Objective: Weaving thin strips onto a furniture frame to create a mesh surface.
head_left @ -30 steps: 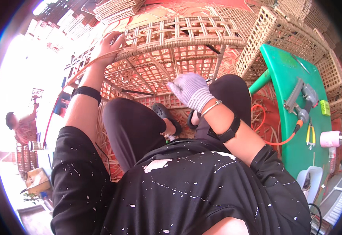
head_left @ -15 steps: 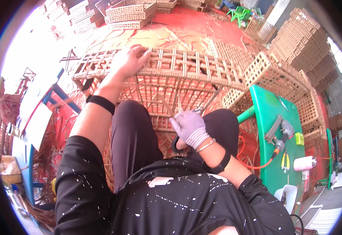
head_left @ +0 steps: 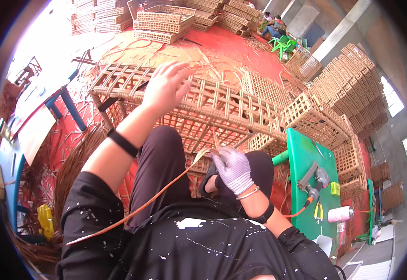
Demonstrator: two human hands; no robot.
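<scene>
A woven rattan basket (head_left: 213,95) lies in front of my knees, its open-lattice side facing up. My bare left hand (head_left: 166,88) is over its upper edge, fingers extended and thumb apart, holding nothing; whether it touches the weave I cannot tell. My right hand (head_left: 234,169), in a pale lilac knit glove, is closed on a flat rattan strip (head_left: 162,190) in front of my right knee. One long end of the strip curves down to the left across my leg and sleeve. Another part rises toward the basket.
At right a green stool (head_left: 313,151) bears a pneumatic tool (head_left: 316,179) with an orange hose, yellow-handled pliers (head_left: 318,212) and a pink bottle (head_left: 341,213). Finished baskets (head_left: 352,88) are stacked behind. Blue-legged furniture (head_left: 70,109) stands left. Other people (head_left: 274,28) sit far off.
My left hand has lifted slightly and moved right, its fingers spreading. The strip in my right hand now extends out across my lap to the left. My view has shifted a little.
</scene>
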